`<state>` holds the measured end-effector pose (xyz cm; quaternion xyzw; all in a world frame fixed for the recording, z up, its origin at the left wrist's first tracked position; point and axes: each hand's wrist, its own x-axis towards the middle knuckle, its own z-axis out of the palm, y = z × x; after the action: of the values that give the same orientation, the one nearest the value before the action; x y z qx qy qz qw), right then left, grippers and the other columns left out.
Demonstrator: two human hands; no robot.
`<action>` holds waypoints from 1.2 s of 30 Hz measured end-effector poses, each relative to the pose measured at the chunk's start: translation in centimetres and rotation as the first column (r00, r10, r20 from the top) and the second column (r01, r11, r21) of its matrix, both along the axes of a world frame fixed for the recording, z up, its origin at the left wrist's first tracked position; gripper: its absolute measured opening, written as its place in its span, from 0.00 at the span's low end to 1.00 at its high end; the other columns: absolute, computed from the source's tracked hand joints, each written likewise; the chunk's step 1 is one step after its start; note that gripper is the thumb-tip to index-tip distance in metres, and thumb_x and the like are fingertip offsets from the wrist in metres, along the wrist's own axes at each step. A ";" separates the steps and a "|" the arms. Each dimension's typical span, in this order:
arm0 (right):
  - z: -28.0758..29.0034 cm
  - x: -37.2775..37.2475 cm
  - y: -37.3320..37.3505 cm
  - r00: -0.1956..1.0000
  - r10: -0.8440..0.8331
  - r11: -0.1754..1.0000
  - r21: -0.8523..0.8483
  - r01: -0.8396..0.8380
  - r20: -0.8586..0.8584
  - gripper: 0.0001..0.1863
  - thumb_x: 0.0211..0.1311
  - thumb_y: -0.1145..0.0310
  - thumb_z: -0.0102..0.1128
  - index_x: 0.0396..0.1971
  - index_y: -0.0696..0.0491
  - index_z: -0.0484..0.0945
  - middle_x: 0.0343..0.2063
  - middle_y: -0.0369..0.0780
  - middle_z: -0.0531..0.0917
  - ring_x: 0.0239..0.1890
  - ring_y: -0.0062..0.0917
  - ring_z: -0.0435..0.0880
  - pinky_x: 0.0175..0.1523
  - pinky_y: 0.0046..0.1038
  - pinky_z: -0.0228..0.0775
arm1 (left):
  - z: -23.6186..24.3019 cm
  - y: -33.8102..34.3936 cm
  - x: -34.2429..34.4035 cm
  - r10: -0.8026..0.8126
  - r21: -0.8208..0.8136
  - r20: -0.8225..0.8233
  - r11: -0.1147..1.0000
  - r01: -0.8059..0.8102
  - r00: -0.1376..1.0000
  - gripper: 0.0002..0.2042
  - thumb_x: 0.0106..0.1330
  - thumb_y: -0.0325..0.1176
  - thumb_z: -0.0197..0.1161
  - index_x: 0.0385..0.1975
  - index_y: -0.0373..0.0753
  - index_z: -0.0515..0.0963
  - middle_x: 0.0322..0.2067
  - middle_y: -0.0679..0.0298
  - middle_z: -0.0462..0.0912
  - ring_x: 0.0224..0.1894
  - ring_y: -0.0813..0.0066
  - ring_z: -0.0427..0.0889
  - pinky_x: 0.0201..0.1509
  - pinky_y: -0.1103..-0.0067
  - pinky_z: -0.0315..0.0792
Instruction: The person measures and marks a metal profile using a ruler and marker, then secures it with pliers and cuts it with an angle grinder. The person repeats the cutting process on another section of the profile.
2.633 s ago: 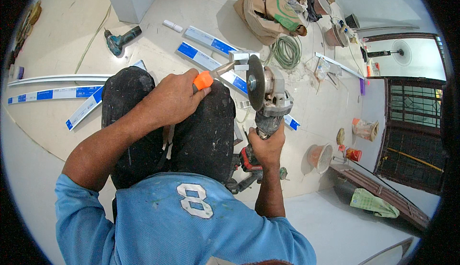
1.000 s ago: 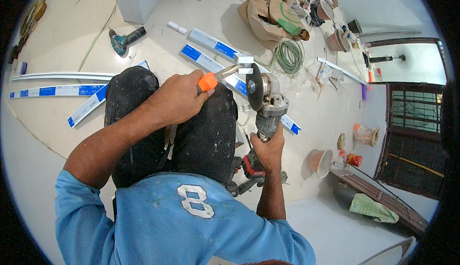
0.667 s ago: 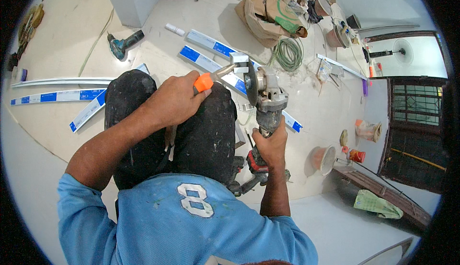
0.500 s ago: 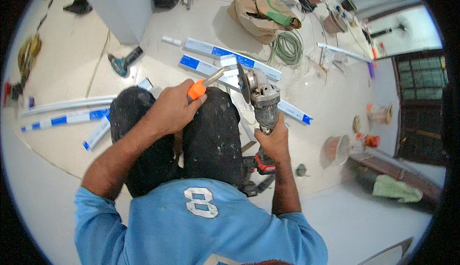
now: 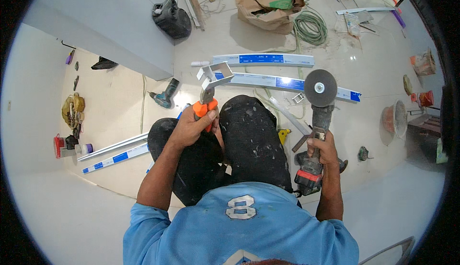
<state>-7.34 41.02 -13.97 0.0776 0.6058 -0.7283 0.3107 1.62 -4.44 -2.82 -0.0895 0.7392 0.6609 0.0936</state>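
Observation:
My left hand (image 5: 196, 127) is closed on orange-handled pliers (image 5: 205, 106) above my knees, their jaws holding a small boxy aluminum piece (image 5: 220, 71). To the right, my right hand (image 5: 324, 147) grips a cordless angle grinder (image 5: 317, 116), its dark disc (image 5: 320, 89) facing up, apart from the aluminum piece. Long aluminum profiles with blue-and-white film (image 5: 263, 59) lie on the floor beyond my knees. A cordless drill (image 5: 166, 93) rests left of them, and a small metal offcut (image 5: 298, 98) lies near the disc.
A pillar (image 5: 120, 35) stands at upper left beside a black jerrycan (image 5: 171, 20). Ahead are a brown paper sack (image 5: 263, 8) and a green cable coil (image 5: 309, 27). Buckets (image 5: 394, 118) stand at right; oddments (image 5: 72, 109) and more profiles (image 5: 115, 159) lie at left.
The view has swung. The grinder has moved away from the aluminum piece and turned so its disc faces up; the pliers now point upward, the piece tilted above them.

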 end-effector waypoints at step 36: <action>15.0 -6.5 -15.0 0.968 0.224 0.890 -0.381 -0.252 -0.117 0.26 0.59 0.68 0.80 0.53 0.61 0.77 0.41 0.48 0.89 0.30 0.26 0.90 0.29 0.28 0.87 | 6.5 2.7 -0.7 -0.588 0.428 0.151 0.763 0.484 0.794 0.22 0.80 0.51 0.64 0.49 0.32 0.81 0.30 0.58 0.88 0.31 0.69 0.89 0.36 0.75 0.82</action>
<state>-13.85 26.06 1.06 -0.0865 0.4626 -0.7938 0.3853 0.90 -1.76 3.68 0.0556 0.5753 0.7126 0.3976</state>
